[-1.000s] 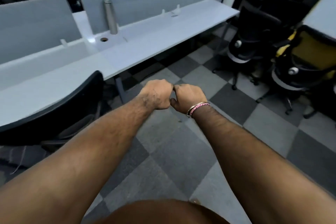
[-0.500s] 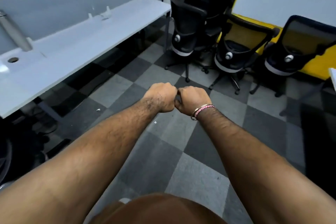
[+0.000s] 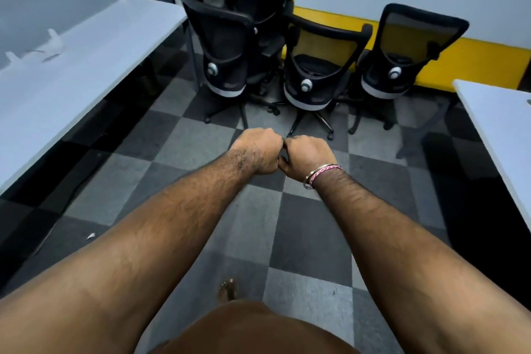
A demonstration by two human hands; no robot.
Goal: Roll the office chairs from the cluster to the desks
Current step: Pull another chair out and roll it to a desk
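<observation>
Both arms extend forward at full reach over the checkered carpet. The left hand and right hand are each curled into a fist holding nothing, knuckles touching. Three black office chairs stand clustered ahead against the yellow-banded wall, between the left desk and the right desk

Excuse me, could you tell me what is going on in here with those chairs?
A person faces three black office chairs clustered by the yellow-striped wall, between the long white desk on the left and another desk on the right. No chair is being handled: the left hand and right hand are curled into fists, touching each other, held out in front and holding nothing.
</observation>
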